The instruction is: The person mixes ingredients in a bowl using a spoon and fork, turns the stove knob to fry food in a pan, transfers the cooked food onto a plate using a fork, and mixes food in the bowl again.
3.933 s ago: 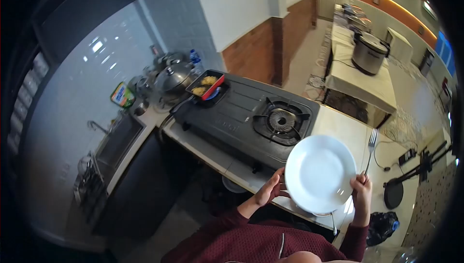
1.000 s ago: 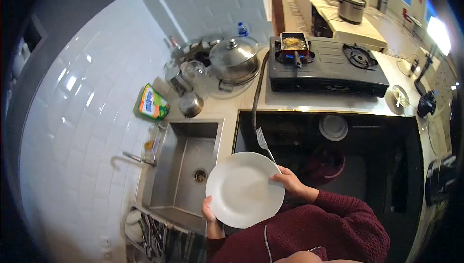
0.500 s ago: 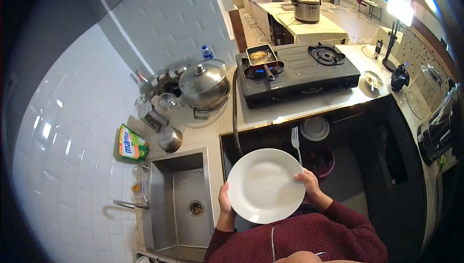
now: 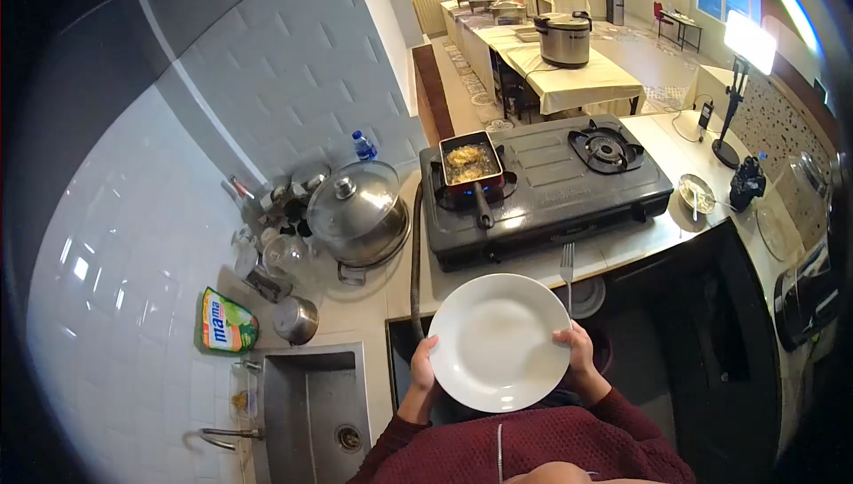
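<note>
While plate (image 4: 500, 342) faces up, fork (image 4: 568, 269) points lengthwise toward stove (image 4: 544, 192).

This is a kitchen open to a wider, hall-like room (image 4: 613, 38). Beyond the hands (image 4: 580, 353) is a two-burner gas stove (image 4: 555, 204), where food (image 4: 464, 157) sits in a pan (image 4: 483, 210). To their left are a steel sink (image 4: 330, 408), tap (image 4: 233, 432), big lidded pot (image 4: 355, 213) and tiled wall (image 4: 133, 262). Well past the stove, a cloth-draped desk (image 4: 588, 88) carries a large electric cooker (image 4: 565, 41), with metal serving dishes (image 4: 509, 10) behind.
</note>
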Action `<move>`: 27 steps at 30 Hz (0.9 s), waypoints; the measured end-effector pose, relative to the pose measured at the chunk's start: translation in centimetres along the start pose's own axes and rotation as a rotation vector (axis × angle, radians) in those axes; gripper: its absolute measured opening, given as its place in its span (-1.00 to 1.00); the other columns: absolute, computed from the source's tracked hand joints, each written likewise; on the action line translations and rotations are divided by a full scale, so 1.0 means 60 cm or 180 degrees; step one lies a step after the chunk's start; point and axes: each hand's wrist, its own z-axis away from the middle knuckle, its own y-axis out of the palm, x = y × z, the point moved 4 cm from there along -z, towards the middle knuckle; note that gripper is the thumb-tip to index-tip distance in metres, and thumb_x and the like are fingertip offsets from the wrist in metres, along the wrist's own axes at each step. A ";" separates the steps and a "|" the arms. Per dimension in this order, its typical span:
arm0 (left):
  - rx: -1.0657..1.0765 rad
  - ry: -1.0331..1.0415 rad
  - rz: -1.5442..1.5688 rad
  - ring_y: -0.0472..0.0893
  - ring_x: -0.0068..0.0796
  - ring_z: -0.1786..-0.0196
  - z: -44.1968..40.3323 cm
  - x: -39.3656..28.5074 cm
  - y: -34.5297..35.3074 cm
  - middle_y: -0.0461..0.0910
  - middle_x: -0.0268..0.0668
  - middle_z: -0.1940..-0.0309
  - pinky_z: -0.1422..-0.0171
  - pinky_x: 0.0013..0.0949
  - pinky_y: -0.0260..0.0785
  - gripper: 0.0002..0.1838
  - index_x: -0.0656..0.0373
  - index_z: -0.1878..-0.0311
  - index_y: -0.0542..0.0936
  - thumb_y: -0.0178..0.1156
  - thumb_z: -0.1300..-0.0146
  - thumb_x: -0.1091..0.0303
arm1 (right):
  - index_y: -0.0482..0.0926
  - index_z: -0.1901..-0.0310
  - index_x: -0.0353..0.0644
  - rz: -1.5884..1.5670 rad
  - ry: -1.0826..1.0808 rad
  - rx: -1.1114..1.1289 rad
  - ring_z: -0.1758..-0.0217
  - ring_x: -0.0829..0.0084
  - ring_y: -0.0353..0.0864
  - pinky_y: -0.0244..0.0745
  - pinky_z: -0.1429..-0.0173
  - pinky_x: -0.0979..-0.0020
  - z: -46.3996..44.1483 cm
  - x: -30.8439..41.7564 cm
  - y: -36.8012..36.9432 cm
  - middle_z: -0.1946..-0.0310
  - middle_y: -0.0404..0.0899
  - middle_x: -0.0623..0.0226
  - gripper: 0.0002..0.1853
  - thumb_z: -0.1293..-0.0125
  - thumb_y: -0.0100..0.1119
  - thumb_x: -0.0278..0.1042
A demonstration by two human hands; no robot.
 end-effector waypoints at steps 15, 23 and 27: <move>-0.0064 -0.0247 0.0054 0.57 -0.27 0.11 -0.223 0.031 0.072 0.55 -0.12 0.12 0.05 -0.26 0.41 -0.49 0.26 -0.03 0.44 -0.06 -0.20 0.01 | 0.43 0.12 -0.33 -0.0425 -0.0191 -0.0301 0.38 0.48 0.49 0.42 0.26 0.50 -0.138 0.092 -0.035 0.36 0.50 0.31 -0.62 0.05 -0.10 -0.45; 0.0490 -0.0431 -0.1564 0.58 -0.25 0.15 -0.309 0.077 0.093 0.57 -0.11 0.17 0.09 -0.24 0.42 -0.51 0.24 0.03 0.49 -0.04 -0.18 0.00 | 0.39 0.06 -0.37 -0.0448 -0.0436 -0.0565 0.33 0.41 0.51 0.44 0.21 0.46 -0.111 0.103 -0.044 0.30 0.50 0.22 -0.54 0.05 -0.08 -0.34; 0.0789 -0.0298 -0.2656 0.59 -0.24 0.17 -0.340 0.084 0.078 0.58 -0.10 0.20 0.11 -0.23 0.43 -0.52 0.23 0.06 0.51 -0.02 -0.17 0.00 | 0.40 0.07 -0.37 -0.0533 -0.0601 -0.0710 0.33 0.45 0.51 0.43 0.22 0.48 -0.089 0.117 -0.046 0.31 0.50 0.24 -0.57 0.02 -0.09 -0.38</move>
